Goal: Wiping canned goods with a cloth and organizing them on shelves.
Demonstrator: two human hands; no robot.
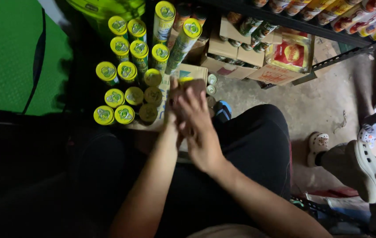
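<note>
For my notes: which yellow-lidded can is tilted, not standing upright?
The tall can at the group's top right leans rightward; the other cans stand upright.

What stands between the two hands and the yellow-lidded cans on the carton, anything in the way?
Nothing visible does. The right hand and left hand overlap at the carton edge, with the yellow-lidded cans just beside them, unobstructed.

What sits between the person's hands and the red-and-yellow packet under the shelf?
In the head view, brown cardboard boxes and bare concrete floor lie between the hands and the red-and-yellow packet.
</note>
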